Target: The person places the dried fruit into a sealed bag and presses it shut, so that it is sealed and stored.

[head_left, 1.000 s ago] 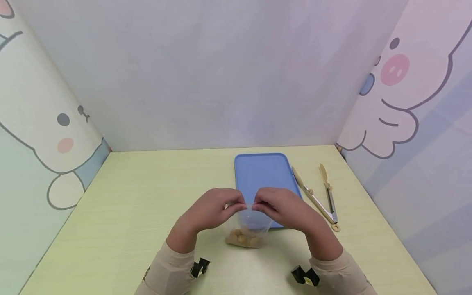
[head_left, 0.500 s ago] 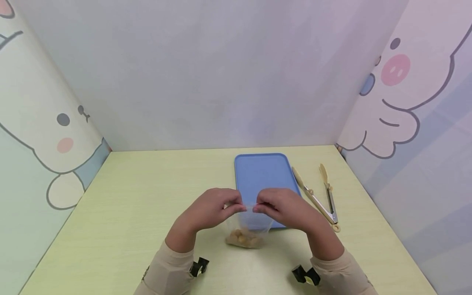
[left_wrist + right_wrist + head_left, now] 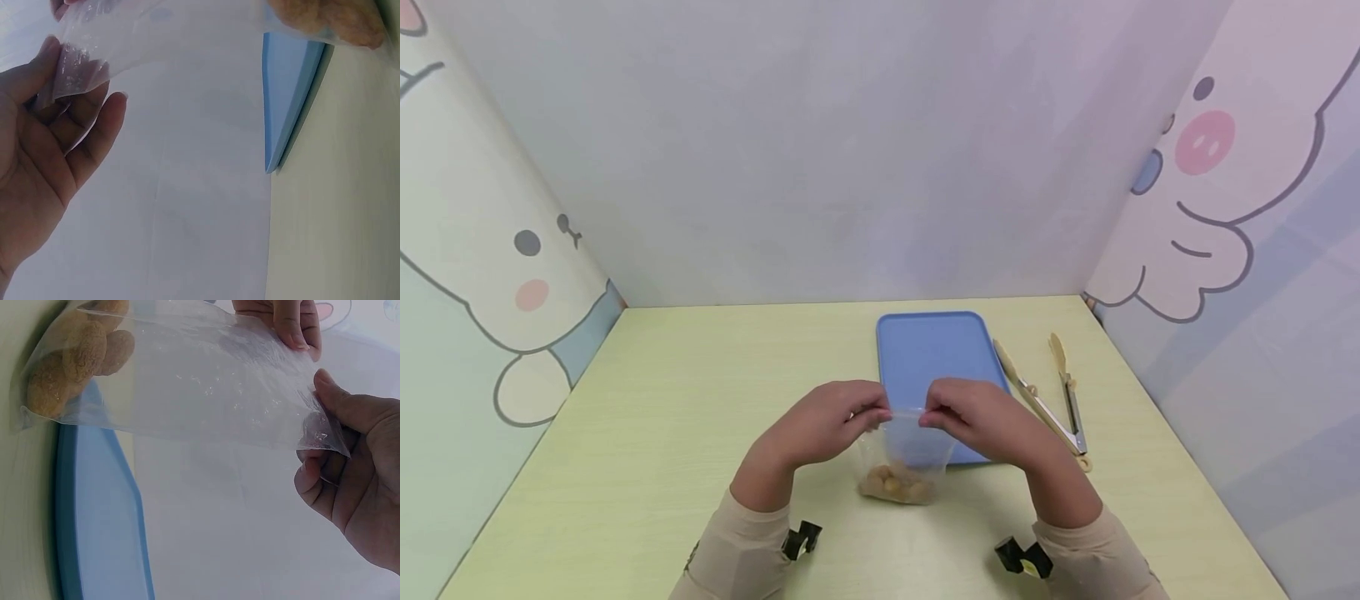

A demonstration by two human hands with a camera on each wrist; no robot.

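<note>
A clear plastic bag hangs between both hands, its lower end down at the table. Several brown, rounded, rough-skinned pieces lie at the bottom of the bag; their exact kind is unclear. My left hand pinches the top edge on the left between thumb and fingers. On the other side, my right hand pinches the same edge near its corner. In the right wrist view, the right thumb lies along the bag's edge with the fingers curled behind it.
A blue tray lies behind the bag, partly covered by the right hand in the head view. Right of it rest spread metal tongs with tan tips. The pale yellow table meets a grey back wall and printed side walls.
Both hands have moved slightly apart, and the top edge of the bag now stretches wider between them. The brown pieces, tray and tongs stay in place.
</note>
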